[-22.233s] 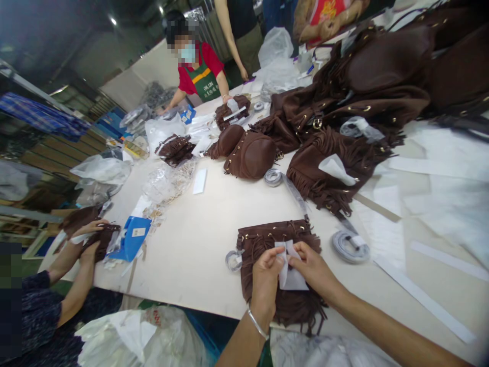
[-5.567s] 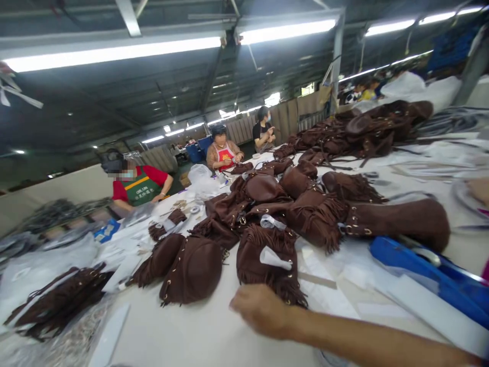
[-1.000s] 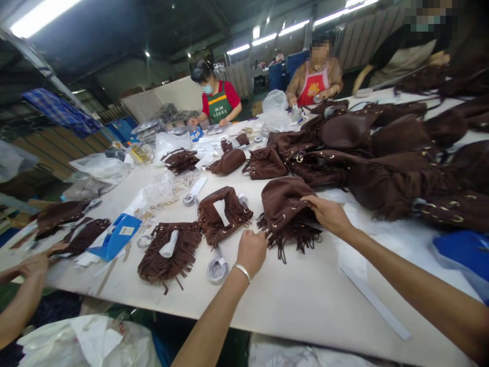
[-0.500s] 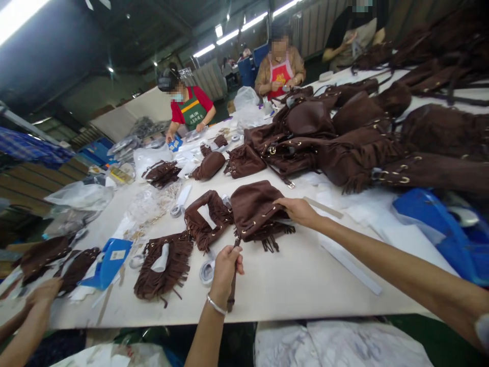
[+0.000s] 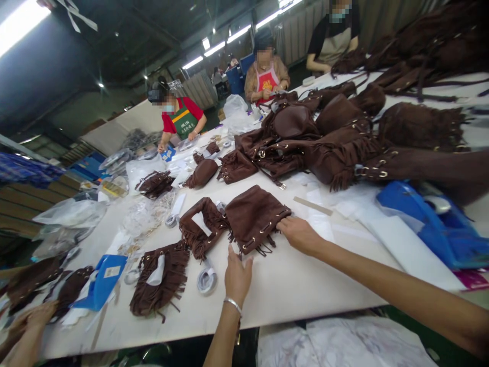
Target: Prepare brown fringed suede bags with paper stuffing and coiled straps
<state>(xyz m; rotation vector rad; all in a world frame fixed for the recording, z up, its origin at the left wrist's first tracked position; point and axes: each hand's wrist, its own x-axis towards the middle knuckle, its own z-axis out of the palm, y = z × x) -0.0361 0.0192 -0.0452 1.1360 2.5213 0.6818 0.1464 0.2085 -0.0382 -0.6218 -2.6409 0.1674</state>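
Observation:
A brown suede bag (image 5: 254, 216) with gold eyelets lies flat on the white table (image 5: 290, 285) before me, its fringe underneath. My left hand (image 5: 237, 275) rests at its near edge with fingers stretched up, holding nothing. My right hand (image 5: 300, 234) touches the bag's right corner, fingers curled against it. Left of the bag lie two more fringed bags (image 5: 198, 227) (image 5: 160, 278), each with a white paper slip. A tape roll (image 5: 207, 280) sits beside my left hand.
A big heap of brown bags (image 5: 344, 137) fills the far right. Blue plastic packaging (image 5: 435, 224) and white paper sheets (image 5: 397, 244) lie to the right. Three people work at the far side; another person's hand (image 5: 34, 318) reaches in at the lower left.
The bag has been laid down flat and turned over. My left hand let go of the dark strap and opened. My right hand slid to the bag's right corner.

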